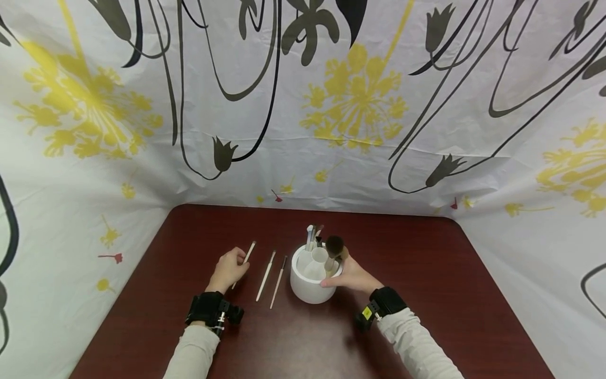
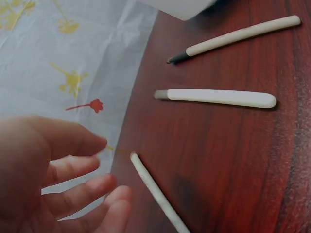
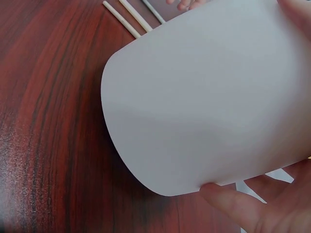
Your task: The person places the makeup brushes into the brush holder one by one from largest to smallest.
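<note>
My right hand (image 1: 352, 273) grips a white round makeup brush holder (image 1: 310, 289), with the thumb and fingers spread around its side. Upright inside stand several makeup brushes, including one with a large dark fluffy head (image 1: 334, 246). At the left, my left hand (image 1: 229, 271) hovers by a slim pale-handled makeup brush (image 2: 158, 194) lying on the table, its loosely bent fingers apart from it in the left wrist view. Between the hand and the holder lie a white-handled brush (image 2: 218, 97) and a thin dark-tipped brush (image 2: 248, 34).
The dark red wooden table (image 1: 402, 337) reaches back to a white flower-patterned cloth (image 1: 265, 121), which also hangs along both sides. Black camera bands (image 1: 206, 307) sit on both wrists.
</note>
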A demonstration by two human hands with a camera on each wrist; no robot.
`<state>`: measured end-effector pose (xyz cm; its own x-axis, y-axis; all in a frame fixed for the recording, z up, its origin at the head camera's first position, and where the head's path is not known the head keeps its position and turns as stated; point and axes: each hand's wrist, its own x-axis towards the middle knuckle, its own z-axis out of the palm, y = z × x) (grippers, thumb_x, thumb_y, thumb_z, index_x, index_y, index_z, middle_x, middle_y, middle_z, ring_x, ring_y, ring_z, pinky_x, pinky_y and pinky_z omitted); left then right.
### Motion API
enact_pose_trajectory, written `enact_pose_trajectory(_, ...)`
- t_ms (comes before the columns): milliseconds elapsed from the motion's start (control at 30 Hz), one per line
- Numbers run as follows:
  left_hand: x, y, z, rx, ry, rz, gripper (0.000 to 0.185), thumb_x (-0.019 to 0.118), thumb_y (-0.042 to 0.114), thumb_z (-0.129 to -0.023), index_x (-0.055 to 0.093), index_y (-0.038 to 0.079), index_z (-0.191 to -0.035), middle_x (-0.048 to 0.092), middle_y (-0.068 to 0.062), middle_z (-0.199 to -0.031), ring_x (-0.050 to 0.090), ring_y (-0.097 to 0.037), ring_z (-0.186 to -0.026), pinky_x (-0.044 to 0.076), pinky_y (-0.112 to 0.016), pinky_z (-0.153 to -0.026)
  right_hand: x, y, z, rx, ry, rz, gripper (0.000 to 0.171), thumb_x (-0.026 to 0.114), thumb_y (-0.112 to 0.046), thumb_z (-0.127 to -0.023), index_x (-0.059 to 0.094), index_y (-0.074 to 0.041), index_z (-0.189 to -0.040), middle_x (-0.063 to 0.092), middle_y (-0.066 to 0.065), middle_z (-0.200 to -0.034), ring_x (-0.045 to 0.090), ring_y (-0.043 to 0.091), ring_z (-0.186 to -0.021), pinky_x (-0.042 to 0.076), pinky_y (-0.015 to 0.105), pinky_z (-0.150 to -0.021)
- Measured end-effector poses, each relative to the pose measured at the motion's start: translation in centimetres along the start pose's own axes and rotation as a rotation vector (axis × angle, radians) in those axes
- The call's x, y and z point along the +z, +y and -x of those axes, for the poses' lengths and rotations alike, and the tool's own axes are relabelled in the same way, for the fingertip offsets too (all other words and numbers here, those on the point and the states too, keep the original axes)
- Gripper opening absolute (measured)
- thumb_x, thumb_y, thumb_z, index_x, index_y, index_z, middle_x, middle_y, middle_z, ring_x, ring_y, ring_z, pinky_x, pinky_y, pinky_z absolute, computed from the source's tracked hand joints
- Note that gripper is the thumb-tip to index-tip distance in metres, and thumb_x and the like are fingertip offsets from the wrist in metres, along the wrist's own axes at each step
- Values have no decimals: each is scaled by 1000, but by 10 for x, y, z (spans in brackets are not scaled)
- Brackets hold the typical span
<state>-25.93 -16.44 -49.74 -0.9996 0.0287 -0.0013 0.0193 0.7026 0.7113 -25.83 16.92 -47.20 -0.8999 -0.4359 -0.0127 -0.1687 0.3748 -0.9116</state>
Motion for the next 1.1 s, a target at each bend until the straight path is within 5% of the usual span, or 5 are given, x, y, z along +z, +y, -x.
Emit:
enact_pose_trajectory(433,11,-10,-7,-41,29,-80,35,60,12,-83,52,-5,-113,50,-23,-100,52,-28,-77,44,-38,-63,1,-2,-1,24,-10,-23,90,82,-15,-63,26,-5,-133,39,14,-131,42,26,-118,34,40,-95)
enact_pose_trajectory(667,17,-11,-12,-57,68,-145,37,62,11,-81,51,-10,-110,47,-30,-103,53,-33,-74,45,-43,-66,-2,-30,9,-4,-42,-22,84,78,-11,-67,26,1,-132,41,19,-129,41,31,-118,35,42,-94)
enact_pose_trajectory(1100,21,-19,-22,-95,14,-208,38,62,14,-81,52,-6,-112,51,-24,-98,52,-27,-66,43,-37,-54,-1,-33,11,28,-38,-25,86,77,-9,-68,23,0,-134,37,21,-133,38,31,-121,32,44,-97)
